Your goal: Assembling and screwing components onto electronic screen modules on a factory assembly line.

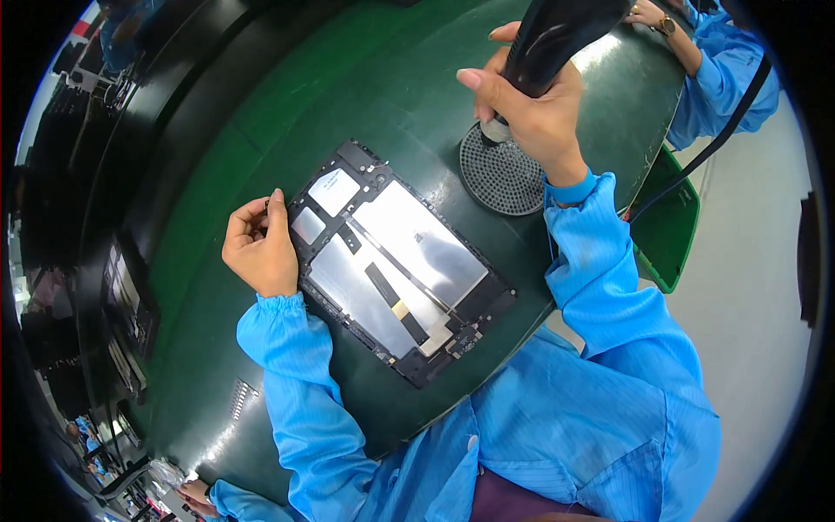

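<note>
On the green tabletop lies an opened tablet (417, 244), its inside facing up, with silver metal plates, black flat cables and a dark frame. At its left corner is my left hand (263, 245), fingers curled and thumb against them; whatever they pinch is hidden. My right hand (544, 113) is wrapped round a black electric screwdriver (557, 43), whose upper end runs out of view at the top. The tool's lower end points down over a round grey plate (504, 178) full of small holes, beyond the tablet's right side. A blue band (571, 190) circles my right wrist.
Near the table's left front lies a small strip of metal parts (242, 398). A green bin (674, 230) stands beyond the right edge, with a black cable (726, 130) above it. Co-workers' blue sleeves (726, 83) show at the upper right and lower left. Dark racks line the left.
</note>
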Demonstrator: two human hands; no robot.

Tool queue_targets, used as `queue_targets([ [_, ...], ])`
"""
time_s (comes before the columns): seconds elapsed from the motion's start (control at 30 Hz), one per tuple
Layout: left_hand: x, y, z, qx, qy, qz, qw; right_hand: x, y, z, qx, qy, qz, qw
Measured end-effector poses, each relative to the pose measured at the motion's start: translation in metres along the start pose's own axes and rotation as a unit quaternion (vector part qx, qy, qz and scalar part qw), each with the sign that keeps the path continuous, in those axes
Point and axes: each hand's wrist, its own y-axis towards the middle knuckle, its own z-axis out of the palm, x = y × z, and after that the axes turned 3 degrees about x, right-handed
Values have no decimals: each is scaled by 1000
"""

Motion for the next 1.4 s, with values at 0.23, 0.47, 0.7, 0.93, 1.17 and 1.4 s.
queue_targets([
  [0.23,-8,6,-4,6,-63,1,998,0,-1,4,-1,-8,22,1000],
  [0.47,-31,7,-51,19,-62,3,998,10,-6,9,-7,-53,73,996],
  [0.7,-31,-47,-83,197,-112,-181,957,8,-10,-4,-39,15,-6,999],
  [0.93,-37,-75,-74,200,-126,-215,948,8,-12,-3,4,-18,-21,1000],
  [1.17,-25,-78,-71,170,-101,-139,970,8,-12,-5,9,-20,-18,1000],
  [1.4,-24,-74,-69,173,-70,-140,972,8,-12,-5,8,-13,-26,1000],
])
